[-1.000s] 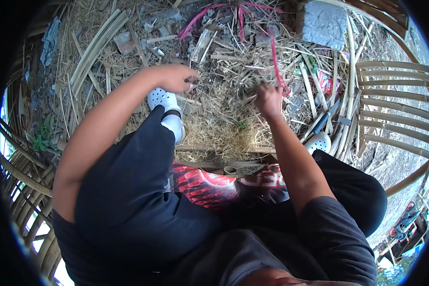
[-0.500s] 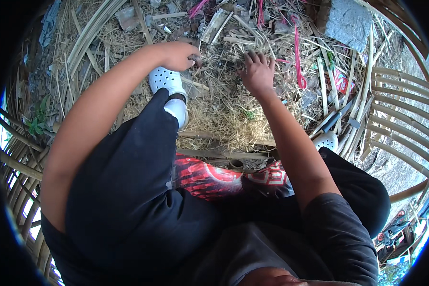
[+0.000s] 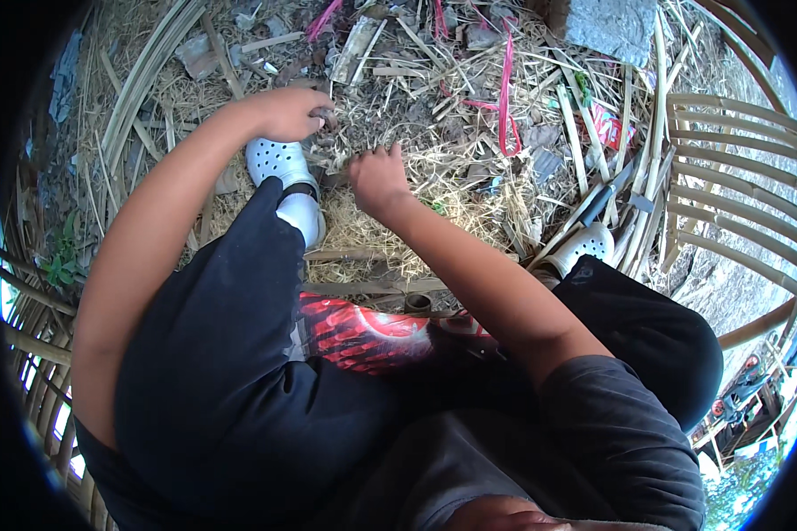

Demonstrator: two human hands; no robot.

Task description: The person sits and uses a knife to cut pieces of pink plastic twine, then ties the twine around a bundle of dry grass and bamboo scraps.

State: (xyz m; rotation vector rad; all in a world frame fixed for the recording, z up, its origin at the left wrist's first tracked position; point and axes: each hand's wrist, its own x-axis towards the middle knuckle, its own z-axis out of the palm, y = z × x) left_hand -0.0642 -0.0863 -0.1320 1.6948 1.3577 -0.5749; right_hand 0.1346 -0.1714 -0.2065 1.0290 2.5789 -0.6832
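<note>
My left hand [image 3: 294,113] is just beyond the toe of the white clog [image 3: 274,161] on my left foot. Its fingers are curled in around something small and dark that I cannot make out. Low over the straw [image 3: 385,243], my right hand [image 3: 379,184] has its knuckles up and its fingers bent down. What those fingers grip, if anything, is hidden beneath them. Between and beyond the hands lies ground littered with straw, shavings and thin bamboo strips.
A pink plastic ribbon [image 3: 506,97] trails on the litter. To the right lie a knife [image 3: 607,195], a red wrapper [image 3: 607,126] and a slatted bamboo frame [image 3: 739,164]. A grey stone block [image 3: 607,31] sits at the far right. Bundled bamboo strips [image 3: 146,80] lie at the far left.
My right hand has swept left and nearer to me, toward my left hand, and its spread fingers have curled. My left hand stays near the clog. The whole view has shifted slightly.
</note>
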